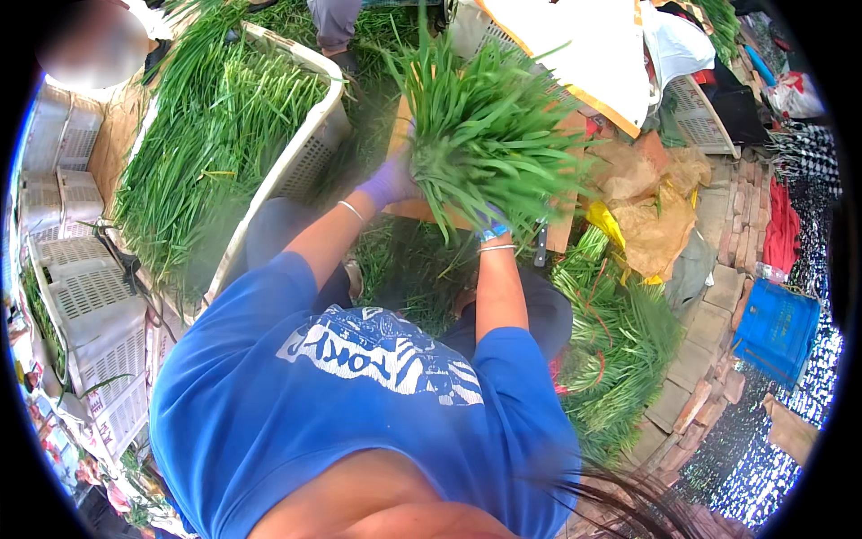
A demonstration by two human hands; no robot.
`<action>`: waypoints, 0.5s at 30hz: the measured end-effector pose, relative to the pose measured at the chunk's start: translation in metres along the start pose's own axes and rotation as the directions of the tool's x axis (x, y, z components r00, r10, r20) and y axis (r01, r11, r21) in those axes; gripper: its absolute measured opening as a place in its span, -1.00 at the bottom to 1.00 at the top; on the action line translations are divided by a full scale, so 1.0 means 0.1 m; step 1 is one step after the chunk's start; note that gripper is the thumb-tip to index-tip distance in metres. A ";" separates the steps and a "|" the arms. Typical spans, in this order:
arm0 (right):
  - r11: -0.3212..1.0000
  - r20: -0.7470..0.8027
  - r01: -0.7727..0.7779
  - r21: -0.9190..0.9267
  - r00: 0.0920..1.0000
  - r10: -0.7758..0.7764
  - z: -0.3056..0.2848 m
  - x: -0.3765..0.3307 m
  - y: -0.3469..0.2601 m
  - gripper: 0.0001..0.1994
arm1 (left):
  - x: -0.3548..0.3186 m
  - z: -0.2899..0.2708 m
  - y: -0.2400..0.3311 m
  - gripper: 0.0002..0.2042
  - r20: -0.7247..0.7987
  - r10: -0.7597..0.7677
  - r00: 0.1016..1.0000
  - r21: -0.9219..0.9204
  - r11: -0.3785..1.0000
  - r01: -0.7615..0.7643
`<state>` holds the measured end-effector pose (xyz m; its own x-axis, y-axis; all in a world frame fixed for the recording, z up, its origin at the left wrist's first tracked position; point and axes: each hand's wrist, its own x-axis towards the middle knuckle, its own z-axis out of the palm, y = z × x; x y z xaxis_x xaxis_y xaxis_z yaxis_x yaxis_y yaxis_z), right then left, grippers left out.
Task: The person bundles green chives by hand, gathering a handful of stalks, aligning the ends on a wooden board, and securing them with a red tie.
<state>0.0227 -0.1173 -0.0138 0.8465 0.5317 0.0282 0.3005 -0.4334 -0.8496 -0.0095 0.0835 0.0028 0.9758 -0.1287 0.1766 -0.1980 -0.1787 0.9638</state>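
A big loose bunch of garlic chives (489,126) is held up in front of me, its leaf tips fanning to the right and toward me. My left hand (392,182), in a purple glove, grips it on the left side, with the fingers partly behind leaves. On the near side, my right hand (491,226) holds it too, mostly covered by the drooping blades. Beneath the bunch lies a brown board (415,209), partly hidden. A knife with a dark handle (540,244) rests at the board's right edge, beside my right wrist.
At the left stands a white plastic crate (310,148) heaped with chives. Tied chive bundles (620,359) lie to my right. Brown paper (660,225) and a white sack (584,49) are beyond. Another person's leg (335,22) shows at the top. A blue bag (778,332) lies far right.
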 end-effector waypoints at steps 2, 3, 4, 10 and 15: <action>0.995 0.077 -0.044 -0.089 0.996 0.051 0.05 0.06 0.11 -0.51 | 0.03 -0.03 0.05 -0.21 -0.030 -0.051 0.998 0.187 0.981 0.056; 0.995 0.079 -0.056 -0.081 0.995 0.062 0.08 0.08 0.12 -0.51 | 0.06 -0.04 0.07 -0.23 -0.033 -0.129 0.991 0.200 0.971 0.133; 0.998 0.063 -0.058 -0.032 0.996 0.060 0.05 0.16 -0.04 -0.50 | 0.09 -0.07 0.09 -0.25 -0.041 -0.190 0.981 0.205 0.959 0.194; 0.890 -0.108 -0.097 0.445 0.981 0.161 -0.36 0.26 -1.19 -0.46 | 0.08 -0.22 0.57 -0.34 0.152 -0.361 0.920 -0.104 0.920 0.379; 0.925 -0.096 -0.357 0.128 0.924 0.370 0.04 0.25 -0.78 -0.24 | -0.09 -0.06 0.29 -0.13 0.064 -0.696 0.716 -0.453 0.619 0.642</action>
<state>0.0188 -0.0678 0.0510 0.9355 0.2613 -0.2379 -0.0804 -0.4981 -0.8634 -0.0239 0.0849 0.0304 0.8301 -0.0298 -0.5568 0.5456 0.2490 0.8002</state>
